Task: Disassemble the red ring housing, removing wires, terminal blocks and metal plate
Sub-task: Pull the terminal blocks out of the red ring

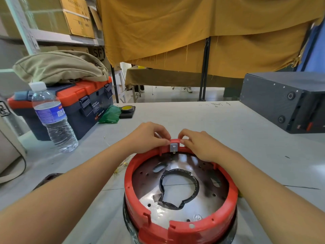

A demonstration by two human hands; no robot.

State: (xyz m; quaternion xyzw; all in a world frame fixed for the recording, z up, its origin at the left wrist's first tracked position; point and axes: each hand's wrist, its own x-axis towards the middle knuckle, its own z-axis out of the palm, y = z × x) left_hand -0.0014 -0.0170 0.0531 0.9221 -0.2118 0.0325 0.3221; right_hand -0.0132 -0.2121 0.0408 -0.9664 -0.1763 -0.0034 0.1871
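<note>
Your left hand (149, 136) and right hand (197, 143) pinch the red ring (175, 228), frame centre, around its grey block (173, 147); no wires show, but block and metal plate (158, 206) remain.

Ring housing (179, 224) on table (193, 117) w/ metal plate (207, 199) inside; both hands at its far rim; toolbox (73, 106), bottle (52, 118) far left.

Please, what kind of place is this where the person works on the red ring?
Probably a workshop or storeroom. A toolbox sits on the grey worktable, metal shelves with cardboard boxes stand behind, and both hands, left and right, hold the red ring housing.
</note>
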